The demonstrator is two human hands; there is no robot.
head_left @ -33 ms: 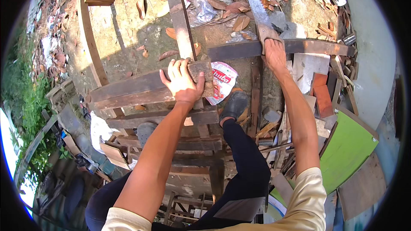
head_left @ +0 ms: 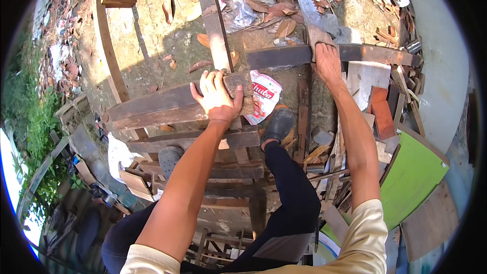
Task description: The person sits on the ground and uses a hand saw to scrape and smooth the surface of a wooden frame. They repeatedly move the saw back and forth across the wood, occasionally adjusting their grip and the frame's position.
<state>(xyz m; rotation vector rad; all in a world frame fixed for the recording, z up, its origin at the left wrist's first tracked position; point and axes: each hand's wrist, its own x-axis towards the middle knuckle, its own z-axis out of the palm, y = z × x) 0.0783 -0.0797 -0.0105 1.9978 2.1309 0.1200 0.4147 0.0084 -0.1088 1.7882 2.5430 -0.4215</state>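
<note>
My left hand (head_left: 217, 99) lies on the right end of two dark wooden planks (head_left: 152, 106) stacked side by side, fingers over the far edge and thumb spread along the near side. My right hand (head_left: 326, 62) grips the wooden handle of a handsaw (head_left: 306, 1), whose toothed blade runs away from me over the ground. The saw crosses a long dark plank (head_left: 276, 57) that lies left to right. My right foot in a dark shoe (head_left: 279, 123) rests just below the planks; the other shoe (head_left: 169, 156) sits lower left.
A narrow upright board (head_left: 212, 18) runs away past the planks. A red-and-white plastic bag (head_left: 265, 93) lies between my hands. Scrap wood, bricks (head_left: 381, 111) and a green panel (head_left: 412, 177) crowd the right. Dry leaves cover the dirt, and a curved timber frame (head_left: 106, 45) is at left.
My right hand and the saw have slid slightly forward, away from me. My left hand stays on the planks.
</note>
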